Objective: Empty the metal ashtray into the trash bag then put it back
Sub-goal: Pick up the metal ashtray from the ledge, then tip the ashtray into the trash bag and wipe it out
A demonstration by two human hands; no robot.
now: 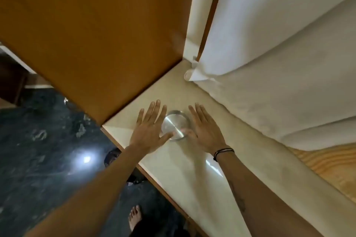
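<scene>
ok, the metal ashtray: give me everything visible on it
The metal ashtray is a small, round, shallow dish of shiny silvery metal with a low rim and a bright streak of glare across its flat bottom. No contents can be made out. It sits upright on the pale tabletop, near the corner. The left hand and right hand flank it, fingers spread, thumbs at its near rim.

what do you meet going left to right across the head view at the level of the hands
dark marble floor → left hand → round shiny metal ashtray → right hand → white bedding
</scene>
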